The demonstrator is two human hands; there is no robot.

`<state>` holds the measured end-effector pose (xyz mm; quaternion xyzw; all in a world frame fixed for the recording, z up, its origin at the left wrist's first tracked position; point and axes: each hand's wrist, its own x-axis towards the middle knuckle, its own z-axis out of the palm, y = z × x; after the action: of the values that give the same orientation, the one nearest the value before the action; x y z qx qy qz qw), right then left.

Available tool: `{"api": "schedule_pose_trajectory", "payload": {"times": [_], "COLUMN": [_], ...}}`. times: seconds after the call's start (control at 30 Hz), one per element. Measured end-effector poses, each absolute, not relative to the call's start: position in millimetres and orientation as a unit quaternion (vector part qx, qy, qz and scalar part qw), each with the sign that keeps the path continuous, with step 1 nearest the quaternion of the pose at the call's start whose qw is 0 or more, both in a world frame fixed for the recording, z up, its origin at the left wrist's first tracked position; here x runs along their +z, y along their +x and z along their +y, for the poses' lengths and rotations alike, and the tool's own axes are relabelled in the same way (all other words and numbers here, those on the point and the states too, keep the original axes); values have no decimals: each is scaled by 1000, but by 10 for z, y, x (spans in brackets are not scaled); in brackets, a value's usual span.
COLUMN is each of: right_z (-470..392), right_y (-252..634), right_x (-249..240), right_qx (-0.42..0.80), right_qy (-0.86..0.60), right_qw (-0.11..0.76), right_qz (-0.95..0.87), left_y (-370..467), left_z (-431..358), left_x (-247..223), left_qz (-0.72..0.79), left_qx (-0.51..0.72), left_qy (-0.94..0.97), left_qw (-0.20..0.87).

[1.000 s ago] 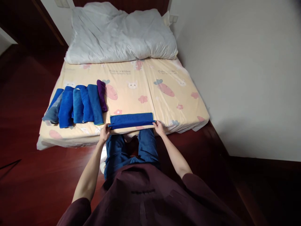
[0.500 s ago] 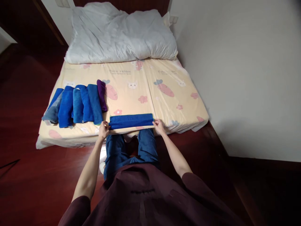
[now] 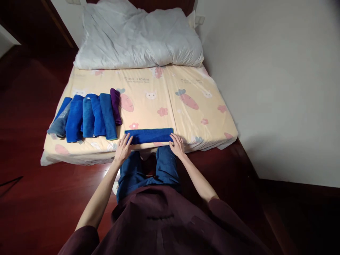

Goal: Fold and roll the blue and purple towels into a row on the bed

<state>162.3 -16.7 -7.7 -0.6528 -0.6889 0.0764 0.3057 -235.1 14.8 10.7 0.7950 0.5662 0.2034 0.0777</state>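
Note:
A blue towel (image 3: 151, 136), folded into a long narrow strip with a thin green edge, lies along the front edge of the bed. My left hand (image 3: 123, 148) rests on its left end with fingers stretched out over the cloth. At the opposite end, the spread fingers of my right hand (image 3: 176, 143) touch the towel's right edge. To the left lies a row of several rolled towels: a grey-blue one (image 3: 60, 122), blue ones such as this one (image 3: 74, 120), and a purple one (image 3: 115, 106) closest to the strip.
A bed (image 3: 148, 117) with a cream rabbit-and-carrot sheet spreads out before me. A pale, puffy quilt (image 3: 140, 39) is heaped at its head. The white wall (image 3: 273, 88) runs along the right side, and dark red flooring (image 3: 39, 198) shows at the left.
Both hands have gone from pinching the strip's ends to lying on it with extended fingers. The left hand has shifted inward to the right. The rolled towels stay in place.

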Motion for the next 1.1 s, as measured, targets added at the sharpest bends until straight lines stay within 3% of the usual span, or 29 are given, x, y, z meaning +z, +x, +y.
{"api": "schedule_pose_trajectory", "payload": {"times": [0.27, 0.73, 0.87, 1.1], "right_z": [-44, 177, -17, 71], "right_y": [1531, 1478, 1644, 1765], "right_x": [-52, -171, -217, -276], "right_qx": [90, 99, 138, 243], "right_qy": [-573, -622, -597, -627], "right_qw": [192, 126, 153, 301], "right_qz": [-791, -766, -775, -677], "left_y": [-2255, -2334, -2543, -2693], "left_z": [292, 464, 287, 390], "left_x": [-52, -115, -189, -287], "left_qz": [508, 525, 478, 535], "left_qx": [123, 87, 87, 217], "left_qy": [844, 835, 858, 768], "left_qw": [120, 142, 168, 280]}}
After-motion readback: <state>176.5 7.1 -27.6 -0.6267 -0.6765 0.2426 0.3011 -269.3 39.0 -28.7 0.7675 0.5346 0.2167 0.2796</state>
